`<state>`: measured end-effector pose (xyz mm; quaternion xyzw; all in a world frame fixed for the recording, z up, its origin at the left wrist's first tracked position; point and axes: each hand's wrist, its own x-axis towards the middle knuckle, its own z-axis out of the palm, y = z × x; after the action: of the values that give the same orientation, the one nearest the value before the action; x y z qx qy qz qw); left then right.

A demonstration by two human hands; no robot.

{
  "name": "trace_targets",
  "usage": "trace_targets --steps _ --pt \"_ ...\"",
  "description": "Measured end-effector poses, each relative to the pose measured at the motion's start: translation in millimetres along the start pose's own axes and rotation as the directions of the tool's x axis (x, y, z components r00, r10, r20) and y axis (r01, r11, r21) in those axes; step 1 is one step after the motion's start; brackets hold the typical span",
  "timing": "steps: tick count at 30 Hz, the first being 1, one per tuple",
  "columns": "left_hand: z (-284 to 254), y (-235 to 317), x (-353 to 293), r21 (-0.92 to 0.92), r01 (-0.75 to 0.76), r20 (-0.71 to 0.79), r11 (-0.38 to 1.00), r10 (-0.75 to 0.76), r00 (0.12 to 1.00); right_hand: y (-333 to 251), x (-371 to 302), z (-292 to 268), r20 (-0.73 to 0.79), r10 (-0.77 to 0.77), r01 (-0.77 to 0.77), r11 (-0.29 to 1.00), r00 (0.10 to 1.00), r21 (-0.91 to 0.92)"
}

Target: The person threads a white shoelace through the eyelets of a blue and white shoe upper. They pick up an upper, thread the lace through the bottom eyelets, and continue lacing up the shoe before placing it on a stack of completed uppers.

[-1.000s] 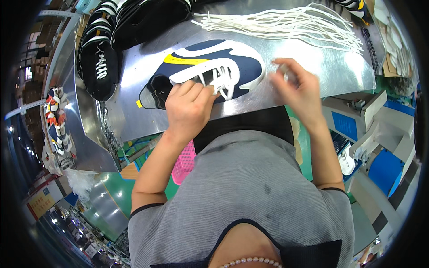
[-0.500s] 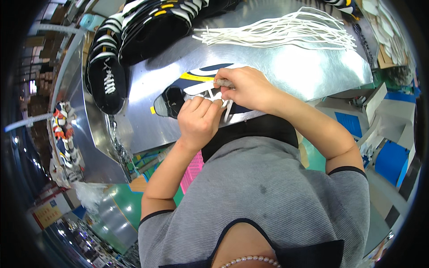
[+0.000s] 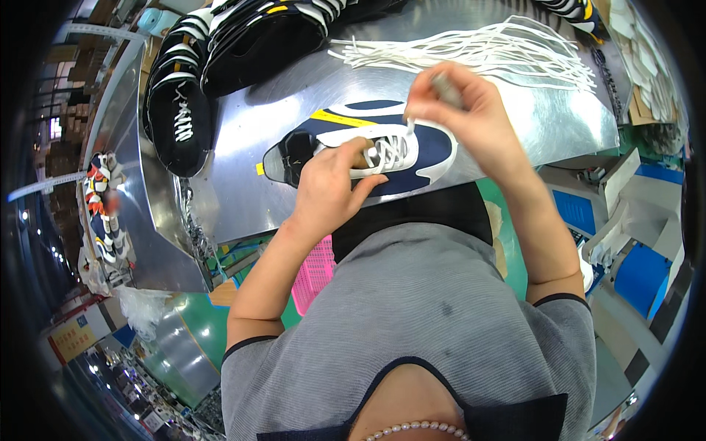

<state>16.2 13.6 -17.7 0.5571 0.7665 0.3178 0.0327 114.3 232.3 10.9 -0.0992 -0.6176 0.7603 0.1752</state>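
A navy, white and yellow shoe upper (image 3: 435,151) lies on the metal table, toe to the right, with white lace (image 3: 390,152) crossing its throat. My left hand (image 3: 331,184) is closed on the upper beside the lacing, fingers at the throat and thumb along the near edge. Raised over the toe end, my right hand (image 3: 471,117) is closed round a small grey-handled tool (image 3: 446,90), which is blurred. A white lace end (image 3: 409,127) shows just under its fingertips; whether it is pinched there I cannot tell.
Loose white laces (image 3: 471,53) lie in a bundle along the far side of the metal table (image 3: 235,198). Stacked dark shoe uppers (image 3: 257,55) stand at the far left, with a black one (image 3: 179,136) nearest. A pink basket (image 3: 315,275) sits below the table edge.
My right hand has lifted and moved right, away from my left hand. My left hand has shifted slightly right along the upper, and the laced throat and toe now show.
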Motion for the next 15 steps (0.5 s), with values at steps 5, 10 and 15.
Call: trace_targets --steps 5,10,15 --pt "-11.9 3.5 6.5 -0.476 0.505 0.104 0.720 -0.524 0.845 32.5 2.4 16.5 0.087 0.239 -0.227 0.966 0.967 -0.126" --pt "3.4 -7.0 7.8 -0.241 0.503 -0.024 0.830 -0.524 0.852 55.2 12.4 34.2 0.013 0.159 -0.149 0.947 0.987 -0.283" --pt "10.1 -0.2 11.1 -0.053 0.516 -0.164 0.855 -0.517 0.840 46.3 9.0 40.3 0.024 0.176 -0.152 0.905 0.984 -0.397"
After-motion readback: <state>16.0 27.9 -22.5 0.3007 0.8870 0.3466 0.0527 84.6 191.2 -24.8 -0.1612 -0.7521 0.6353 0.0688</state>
